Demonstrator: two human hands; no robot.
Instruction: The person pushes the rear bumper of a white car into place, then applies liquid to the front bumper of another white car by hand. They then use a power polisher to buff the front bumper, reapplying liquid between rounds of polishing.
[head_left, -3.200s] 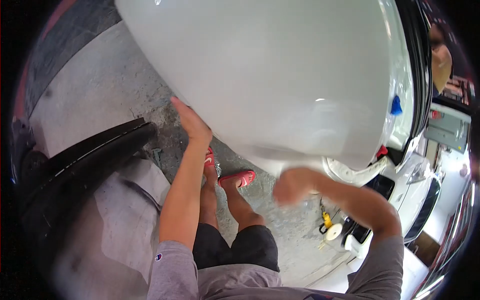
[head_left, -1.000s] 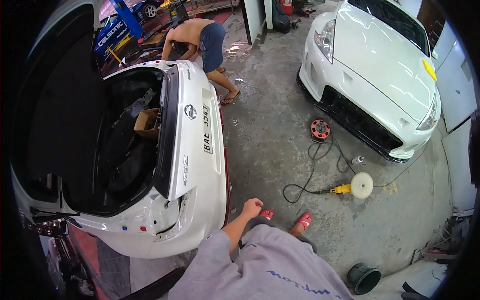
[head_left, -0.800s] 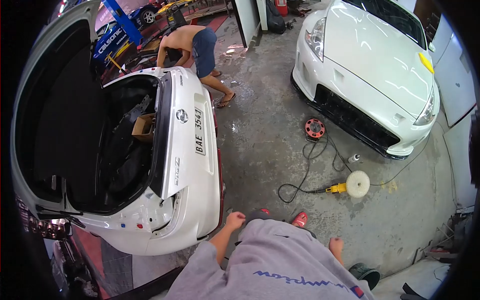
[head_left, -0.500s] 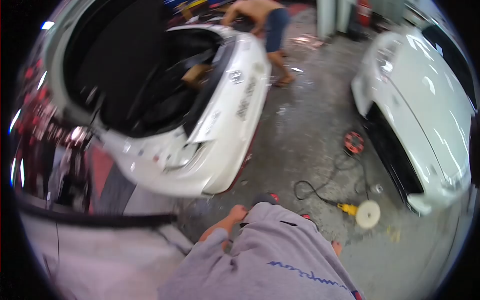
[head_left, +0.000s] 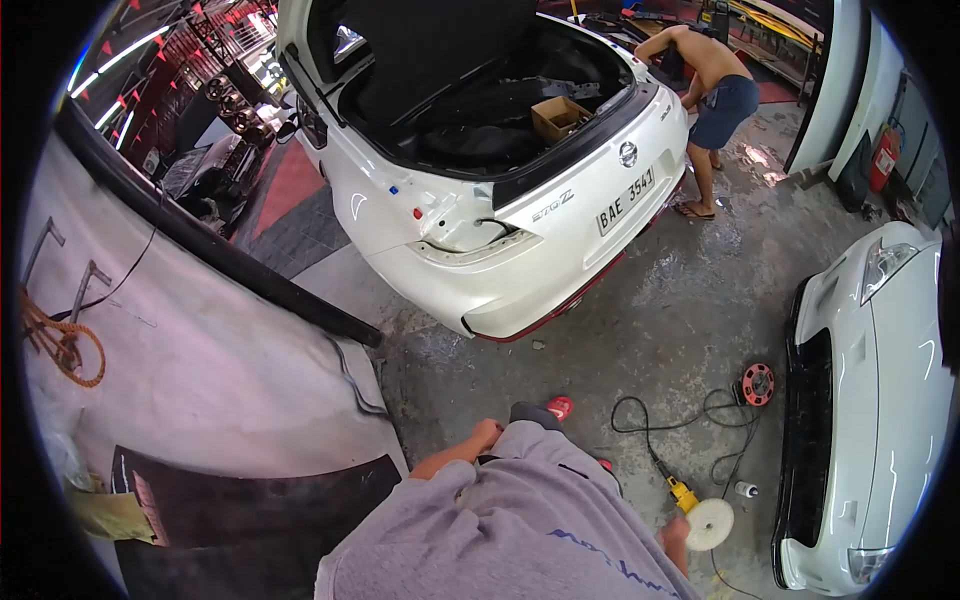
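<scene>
My left hand [head_left: 487,433] hangs beside my dark shorts at the waist, its fingers curled in; whatever may be inside them is hidden. On the other side, my right hand [head_left: 675,532] hangs low, small in view, its fingers not clear. It overlaps the edge of the white pad of a yellow polisher [head_left: 684,494] lying on the floor; I see no grip on it. Ahead of me stands a white car [head_left: 470,270] with its rear hatch raised and a tail-light opening bare. A cardboard box [head_left: 558,120] sits in its boot.
A shirtless person [head_left: 715,75] bends at the car's far rear corner. A white car front [head_left: 890,370] stands at right. A cable reel [head_left: 757,384], its cord and a small bottle [head_left: 746,489] lie on the floor. A pale wall [head_left: 220,330] with an orange rope [head_left: 75,345] is at left.
My view has swung up and to the left, so the white car sits further right. My right hand shows more, now beside the polisher pad. The polisher stays on the floor.
</scene>
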